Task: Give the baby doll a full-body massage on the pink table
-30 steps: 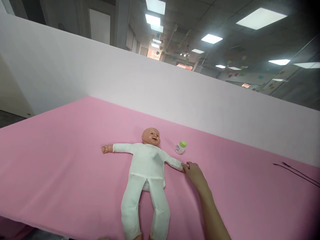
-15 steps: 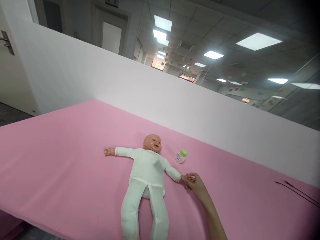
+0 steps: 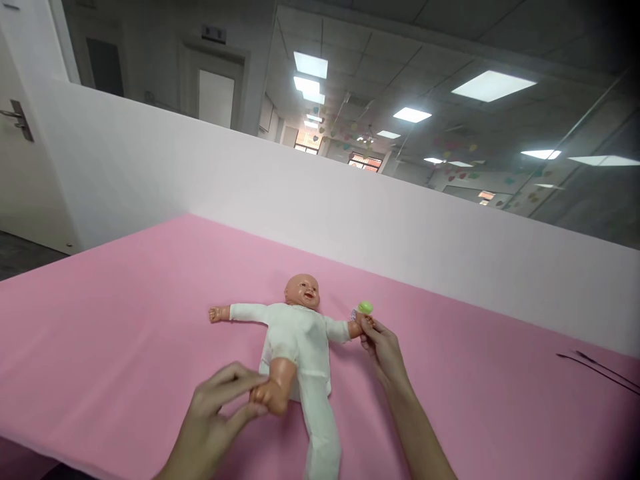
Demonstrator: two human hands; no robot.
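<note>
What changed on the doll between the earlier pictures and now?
The left hand came into view and now holds the baby doll's bare leg, raised and bent. The right hand holds its forearm, with the sleeve pulled back. The green-capped bottle stayed near the head.

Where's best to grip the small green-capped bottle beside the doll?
Grip the bottle's white body just below the green cap, coming from the far side: the doll's hand and the right hand crowd the near side, and the narrow body should wrap easily.

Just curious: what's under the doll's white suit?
The doll has a bare plastic leg out of its white suit, held by the left hand. Its body and other leg are covered, so they cannot be seen.
</note>
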